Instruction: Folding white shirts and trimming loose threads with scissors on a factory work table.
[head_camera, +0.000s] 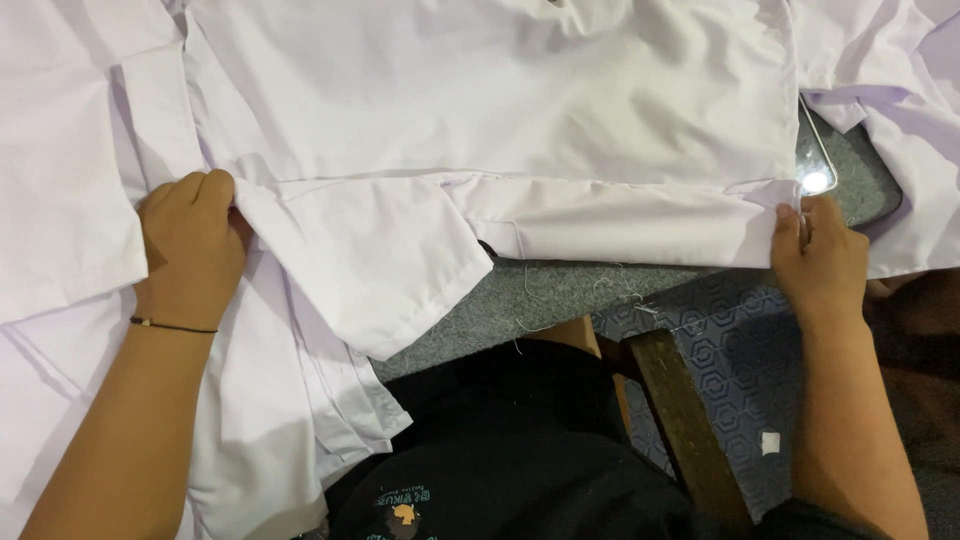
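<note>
My left hand (190, 240) pinches the shirt (480, 110) at one end of its folded hem, my right hand (815, 255) pinches the other, and the cloth lies flat across the desk (560, 285). The loose flap (370, 270) hanging off the edge could drag the fold crooked if I pull unevenly. A phone (815, 165), I think, sits half under the cloth near my right hand; a tug might slide it.

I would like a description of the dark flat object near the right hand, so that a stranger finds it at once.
Start from the white garment spread over the grey table and follow its folded lower edge to the right hand. Just above that hand lies a phone, partly under cloth. Alone among soft fabrics, it is hard, dark and glossy, reflecting a light.
</note>
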